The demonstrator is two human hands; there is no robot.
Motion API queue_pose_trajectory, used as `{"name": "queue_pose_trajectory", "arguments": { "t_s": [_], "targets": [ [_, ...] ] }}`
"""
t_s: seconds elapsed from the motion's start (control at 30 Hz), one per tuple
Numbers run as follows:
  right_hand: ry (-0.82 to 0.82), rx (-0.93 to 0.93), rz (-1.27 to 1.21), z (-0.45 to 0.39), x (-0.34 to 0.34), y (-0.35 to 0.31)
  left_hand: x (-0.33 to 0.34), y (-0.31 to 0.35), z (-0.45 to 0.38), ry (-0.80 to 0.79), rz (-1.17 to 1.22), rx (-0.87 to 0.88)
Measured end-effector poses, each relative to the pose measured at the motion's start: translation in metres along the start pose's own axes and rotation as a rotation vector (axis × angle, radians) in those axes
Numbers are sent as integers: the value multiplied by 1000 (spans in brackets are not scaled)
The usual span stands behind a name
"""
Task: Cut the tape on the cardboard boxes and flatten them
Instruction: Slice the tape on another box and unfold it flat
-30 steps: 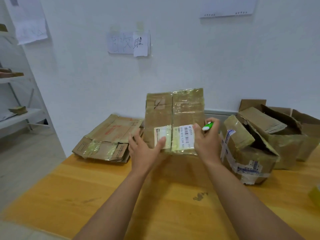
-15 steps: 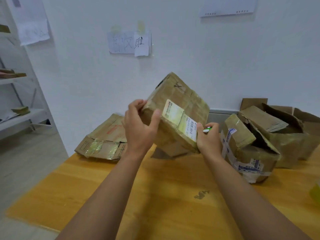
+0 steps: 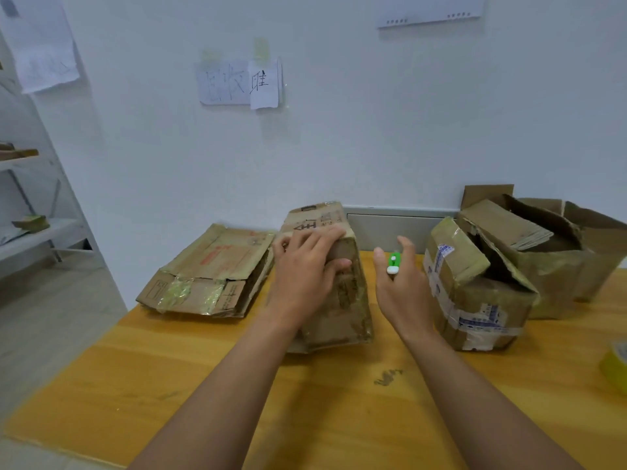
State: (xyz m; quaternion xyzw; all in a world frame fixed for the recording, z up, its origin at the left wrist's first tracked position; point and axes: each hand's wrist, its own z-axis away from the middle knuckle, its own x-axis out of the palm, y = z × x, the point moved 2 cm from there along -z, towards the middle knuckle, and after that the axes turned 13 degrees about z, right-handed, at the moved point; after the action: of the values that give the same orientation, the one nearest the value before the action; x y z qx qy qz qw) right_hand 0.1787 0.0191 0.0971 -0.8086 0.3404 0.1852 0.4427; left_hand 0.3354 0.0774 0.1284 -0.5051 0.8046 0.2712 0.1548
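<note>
Paper notes (image 3: 239, 83) on wall; shelving (image 3: 30, 232) at left.

centre box (image 3: 342, 293): brown, taped, lying on the table at frame centre under your left hand (image 3: 305, 266) | flattened boxes (image 3: 210, 273): stacked left of centre | taped box (image 3: 475, 293): right, upright, flaps open | green cutter (image 3: 393, 262): in your right hand (image 3: 400, 283)

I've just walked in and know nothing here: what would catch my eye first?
A left hand rests on a taped cardboard box mid-table, while the right hand beside it holds a bright green cutter. Flattened boxes lie to the left; open boxes crowd the right.
</note>
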Motion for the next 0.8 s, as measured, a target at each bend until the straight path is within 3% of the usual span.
{"name": "queue_pose_trajectory", "arguments": {
  "t_s": [0.1, 0.23, 0.57, 0.8],
  "targets": [
    [153, -134, -183, 8, -11, 4, 16, 3, 2, -70, -15, -21],
    [227, -257, -250, 28, -8, 25, 35, 3, 7, -74, -78, 5],
    [287, -524, -69, 45, 20, 36, 53, -3, 5, 31, -108, 4],
    [246, -540, 19, 44, 32, 40, 56, -1, 6, 91, -91, 2]
  ]
}}
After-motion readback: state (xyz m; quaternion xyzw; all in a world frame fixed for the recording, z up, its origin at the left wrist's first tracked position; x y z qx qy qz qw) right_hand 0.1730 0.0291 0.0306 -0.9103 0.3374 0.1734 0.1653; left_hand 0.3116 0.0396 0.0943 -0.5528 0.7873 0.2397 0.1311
